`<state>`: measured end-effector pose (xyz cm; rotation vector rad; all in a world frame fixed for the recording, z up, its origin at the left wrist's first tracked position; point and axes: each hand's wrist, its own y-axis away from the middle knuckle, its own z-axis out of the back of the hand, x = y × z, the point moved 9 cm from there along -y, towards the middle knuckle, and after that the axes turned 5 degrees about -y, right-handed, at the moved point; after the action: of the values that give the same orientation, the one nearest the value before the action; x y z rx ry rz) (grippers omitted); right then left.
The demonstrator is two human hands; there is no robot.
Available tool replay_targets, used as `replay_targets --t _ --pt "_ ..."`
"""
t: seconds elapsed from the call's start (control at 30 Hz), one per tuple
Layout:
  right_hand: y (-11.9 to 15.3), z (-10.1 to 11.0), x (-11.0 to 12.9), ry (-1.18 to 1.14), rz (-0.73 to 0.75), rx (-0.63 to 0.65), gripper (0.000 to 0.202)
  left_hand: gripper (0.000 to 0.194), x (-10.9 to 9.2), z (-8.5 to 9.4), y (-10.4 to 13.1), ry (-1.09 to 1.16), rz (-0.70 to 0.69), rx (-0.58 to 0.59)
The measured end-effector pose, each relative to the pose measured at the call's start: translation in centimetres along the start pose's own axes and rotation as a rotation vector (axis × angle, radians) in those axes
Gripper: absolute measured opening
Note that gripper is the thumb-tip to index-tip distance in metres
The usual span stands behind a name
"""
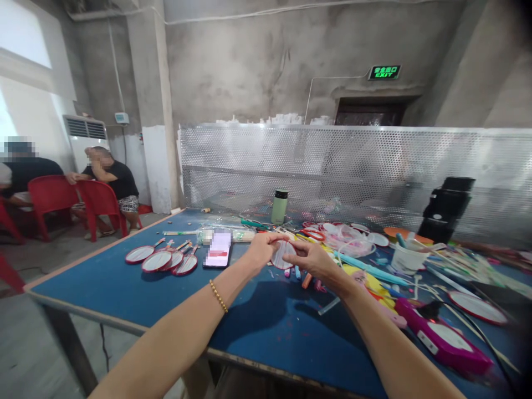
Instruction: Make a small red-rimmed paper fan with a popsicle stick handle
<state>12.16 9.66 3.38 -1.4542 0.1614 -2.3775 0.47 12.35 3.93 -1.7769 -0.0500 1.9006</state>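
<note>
A small round fan [281,256] with a white face and thin red rim is held up above the blue table. My left hand [262,249], with a gold bead bracelet on the wrist, pinches its upper left edge. My right hand [311,259] is closed on its right side, with fingers and thumb on the rim and face. The fan's handle, if it has one, is hidden. To the left, several similar red-rimmed fans [157,260] lie overlapping on the table. A phone [218,249] with a lit screen lies between them and my left hand.
A green bottle [279,207] stands at the back. On the right are a white tub [407,259], a magenta device [444,338] with a cable, a black object [446,210], markers and sticks. Behind runs a perforated metal screen [249,158]. People sit on red chairs [100,202] at left.
</note>
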Motion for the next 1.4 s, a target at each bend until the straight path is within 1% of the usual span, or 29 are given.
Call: replay_targets --t 0.17,0.3,0.47,0.63,0.77,0.87,0.97,1.03,1.13,1.3,1.4 --pt "0.1 0.0 0.5 0.016 0.021 -0.024 0.041 0.033 -0.4 -0.1 0.0 -0.025 -0.013 0.028" --pt "0.1 0.1 0.9 0.008 0.004 -0.051 0.04 0.033 -0.4 -0.1 0.1 -0.005 -0.027 0.016" --pt "0.1 -0.1 1.6 -0.035 0.02 -0.051 0.033 0.034 0.0 0.3 0.2 0.063 0.035 -0.042" --pt "0.2 0.0 2.1 -0.072 0.052 -0.101 0.029 0.036 -0.3 1.3 0.1 0.085 0.032 -0.138" --pt "0.5 0.0 2.0 -0.266 0.019 -0.131 0.035 0.039 -0.3 2.5 0.0 0.1 0.017 -0.245" --pt "0.7 -0.1 2.0 -0.366 0.004 -0.164 0.04 0.036 -0.6 3.4 0.1 0.102 0.005 -0.319" --pt "0.7 -0.5 1.8 -0.466 -0.005 -0.176 0.041 0.034 -0.8 4.1 0.3 0.139 -0.002 -0.369" --pt "0.6 -1.0 1.6 -0.52 -0.009 -0.167 0.039 0.034 -1.0 4.4 0.3 0.157 -0.006 -0.385" --pt "0.5 -1.8 1.3 -0.529 -0.019 -0.149 0.039 0.034 -1.2 4.7 0.3 0.157 -0.026 -0.392" --pt "0.6 -2.1 1.2 -0.543 -0.038 -0.16 0.042 0.03 -1.6 4.9 0.4 0.102 -0.049 -0.399" --pt "0.7 -2.4 1.6 -0.555 -0.044 -0.141 0.046 0.029 -1.6 4.8 0.4 0.087 -0.053 -0.392"
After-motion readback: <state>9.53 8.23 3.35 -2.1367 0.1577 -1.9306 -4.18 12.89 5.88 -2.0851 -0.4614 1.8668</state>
